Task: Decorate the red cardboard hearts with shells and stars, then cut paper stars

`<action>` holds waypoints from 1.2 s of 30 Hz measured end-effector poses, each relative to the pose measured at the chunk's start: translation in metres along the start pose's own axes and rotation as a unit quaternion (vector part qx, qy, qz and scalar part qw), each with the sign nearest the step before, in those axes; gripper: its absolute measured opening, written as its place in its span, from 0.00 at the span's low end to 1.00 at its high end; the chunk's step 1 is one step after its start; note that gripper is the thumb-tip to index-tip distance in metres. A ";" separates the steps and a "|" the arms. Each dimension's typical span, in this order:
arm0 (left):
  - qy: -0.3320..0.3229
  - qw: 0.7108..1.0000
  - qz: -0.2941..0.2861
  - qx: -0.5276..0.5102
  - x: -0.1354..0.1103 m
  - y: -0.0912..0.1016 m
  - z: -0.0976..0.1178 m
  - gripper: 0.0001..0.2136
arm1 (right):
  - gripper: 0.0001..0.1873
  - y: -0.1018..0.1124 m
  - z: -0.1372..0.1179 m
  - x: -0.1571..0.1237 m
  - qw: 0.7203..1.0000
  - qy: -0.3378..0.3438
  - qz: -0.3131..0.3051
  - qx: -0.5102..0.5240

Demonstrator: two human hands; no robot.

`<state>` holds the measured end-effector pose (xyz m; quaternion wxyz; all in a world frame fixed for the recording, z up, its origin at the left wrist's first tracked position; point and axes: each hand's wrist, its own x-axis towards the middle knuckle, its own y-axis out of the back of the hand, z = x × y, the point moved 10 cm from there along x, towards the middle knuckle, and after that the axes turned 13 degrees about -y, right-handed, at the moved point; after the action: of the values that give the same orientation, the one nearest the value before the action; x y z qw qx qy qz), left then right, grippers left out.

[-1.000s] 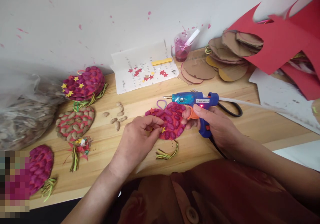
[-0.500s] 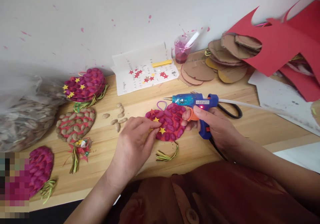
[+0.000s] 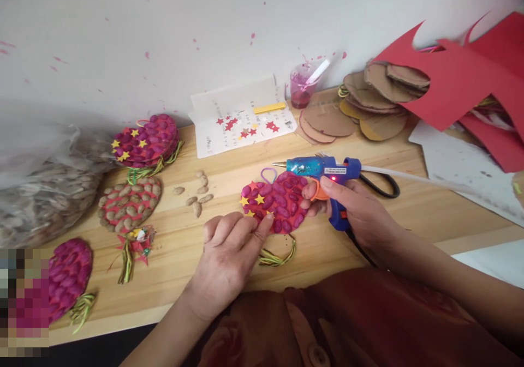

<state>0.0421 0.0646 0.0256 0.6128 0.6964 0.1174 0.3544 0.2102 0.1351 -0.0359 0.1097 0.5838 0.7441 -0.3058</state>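
Head: glue gun (image 3: 317,167) crosswise; nozzle (image 3: 280,164) leftward

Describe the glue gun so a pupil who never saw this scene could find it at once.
Find the wooden table, then the person's right hand over it. That hand grips the glue gun near the star-dotted pink disc. Its blue body, orange trigger and small red light set it apart from the disc.

Glossy across the blue pistol-shaped plastic glue gun (image 3: 315,167); rough and matt on the tan oval peanuts (image 3: 202,190); crinkled, apparently, on the bulging translucent plastic bag (image 3: 45,190).
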 end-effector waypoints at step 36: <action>-0.005 0.999 0.023 0.038 -0.006 0.004 0.008 0.19 | 0.14 0.001 -0.001 0.000 1.000 0.007 0.008 -0.002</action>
<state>0.0414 0.0543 0.0275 0.5783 0.7232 0.1121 0.3605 0.2118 0.1360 -0.0356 0.1075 0.5916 0.7409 -0.2992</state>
